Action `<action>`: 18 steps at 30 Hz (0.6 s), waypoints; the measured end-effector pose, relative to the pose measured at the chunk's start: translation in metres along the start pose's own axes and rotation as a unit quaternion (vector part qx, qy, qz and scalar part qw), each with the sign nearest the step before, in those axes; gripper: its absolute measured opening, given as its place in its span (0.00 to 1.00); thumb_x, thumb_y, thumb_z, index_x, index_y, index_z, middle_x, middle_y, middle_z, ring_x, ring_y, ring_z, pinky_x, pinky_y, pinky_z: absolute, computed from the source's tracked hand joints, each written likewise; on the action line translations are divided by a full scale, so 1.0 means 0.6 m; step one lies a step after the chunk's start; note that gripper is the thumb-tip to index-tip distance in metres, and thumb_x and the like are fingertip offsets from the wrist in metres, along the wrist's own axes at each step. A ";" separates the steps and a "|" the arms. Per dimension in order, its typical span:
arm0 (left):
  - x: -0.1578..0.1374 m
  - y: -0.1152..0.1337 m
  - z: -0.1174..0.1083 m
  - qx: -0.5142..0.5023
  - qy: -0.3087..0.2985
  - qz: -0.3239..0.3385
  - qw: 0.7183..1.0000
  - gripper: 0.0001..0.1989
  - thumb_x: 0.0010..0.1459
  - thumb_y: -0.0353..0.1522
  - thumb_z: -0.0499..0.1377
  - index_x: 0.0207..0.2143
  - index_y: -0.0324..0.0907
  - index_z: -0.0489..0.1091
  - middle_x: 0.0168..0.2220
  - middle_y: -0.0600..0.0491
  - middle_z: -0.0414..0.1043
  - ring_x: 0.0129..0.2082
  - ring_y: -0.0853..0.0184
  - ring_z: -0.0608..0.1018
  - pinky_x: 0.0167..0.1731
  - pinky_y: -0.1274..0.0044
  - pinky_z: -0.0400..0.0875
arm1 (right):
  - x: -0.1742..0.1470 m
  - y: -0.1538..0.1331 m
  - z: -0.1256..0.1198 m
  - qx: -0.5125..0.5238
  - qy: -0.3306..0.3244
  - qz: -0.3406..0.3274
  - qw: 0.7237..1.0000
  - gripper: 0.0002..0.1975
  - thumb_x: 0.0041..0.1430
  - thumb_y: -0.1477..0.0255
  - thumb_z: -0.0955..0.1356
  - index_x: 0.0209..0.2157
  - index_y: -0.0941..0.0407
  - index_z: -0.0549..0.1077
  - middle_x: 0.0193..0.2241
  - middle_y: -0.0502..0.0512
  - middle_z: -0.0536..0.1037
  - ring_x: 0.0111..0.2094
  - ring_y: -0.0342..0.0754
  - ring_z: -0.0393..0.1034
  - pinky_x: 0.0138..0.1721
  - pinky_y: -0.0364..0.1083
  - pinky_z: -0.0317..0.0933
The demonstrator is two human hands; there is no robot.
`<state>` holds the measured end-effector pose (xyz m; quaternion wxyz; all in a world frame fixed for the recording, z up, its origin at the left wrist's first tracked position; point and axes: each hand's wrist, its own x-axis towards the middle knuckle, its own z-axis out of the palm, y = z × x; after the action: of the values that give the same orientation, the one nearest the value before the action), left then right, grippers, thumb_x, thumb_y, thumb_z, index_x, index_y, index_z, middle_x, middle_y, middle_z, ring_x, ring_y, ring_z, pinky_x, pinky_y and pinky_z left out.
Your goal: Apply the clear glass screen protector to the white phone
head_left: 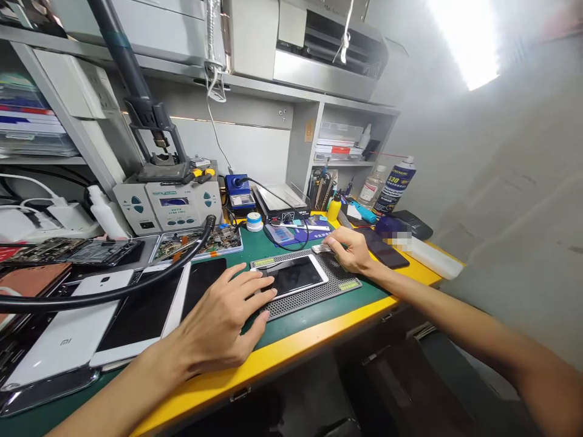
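A white-framed phone [298, 276] with a dark screen lies face up on a grey perforated mat [291, 308]. My left hand [230, 309] is open, its fingers spread over the phone's left end; the fingertips rest on or just above the glass. Beyond the phone's far right corner, my right hand [350, 247] is closed in a pinch on a small whitish flat piece [320, 248], low over the mat. What exactly that piece is, I cannot make out.
White tablets [82, 321] and loose phone parts crowd the left. Behind stand a grey soldering station [175, 203], a blue-lidded jar [254, 221] and a yellow bottle [334, 208]. A black hose [136, 297] arches over the left side. A dark phone [387, 250] lies at right.
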<state>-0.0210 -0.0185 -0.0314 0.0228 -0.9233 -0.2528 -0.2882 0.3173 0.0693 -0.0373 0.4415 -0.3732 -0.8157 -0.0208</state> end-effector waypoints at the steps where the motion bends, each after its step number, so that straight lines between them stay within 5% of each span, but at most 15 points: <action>1: 0.002 0.001 0.000 0.003 -0.005 0.006 1.000 0.16 0.63 0.30 0.57 0.51 0.40 0.76 0.54 0.46 0.77 0.55 0.53 0.77 0.61 0.52 0.63 | 0.000 0.001 0.000 -0.001 -0.001 0.003 1.000 0.16 0.67 0.68 0.64 0.28 0.55 0.79 0.27 0.57 0.81 0.31 0.51 0.75 0.38 0.51 0.68; 8: 0.052 0.016 -0.009 -0.005 -0.054 0.005 0.999 0.12 0.62 0.32 0.56 0.39 0.40 0.79 0.44 0.44 0.78 0.47 0.55 0.77 0.52 0.58 0.69 | 0.002 -0.002 0.000 0.003 -0.011 0.005 1.000 0.17 0.66 0.68 0.64 0.25 0.56 0.77 0.25 0.57 0.79 0.30 0.50 0.73 0.37 0.50 0.66; 18: 0.112 0.039 0.020 -0.032 -0.096 0.010 0.995 0.14 0.60 0.34 0.57 0.42 0.40 0.79 0.45 0.44 0.77 0.45 0.54 0.76 0.46 0.59 0.70 | 0.001 -0.006 -0.012 0.030 -0.031 0.016 0.999 0.16 0.67 0.69 0.64 0.27 0.55 0.78 0.26 0.56 0.79 0.30 0.50 0.72 0.36 0.50 0.66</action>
<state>0.0441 -0.0060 -0.0023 -0.0281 -0.9496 -0.2352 -0.2054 0.3197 0.0646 -0.0314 0.4269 -0.3731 -0.8235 0.0224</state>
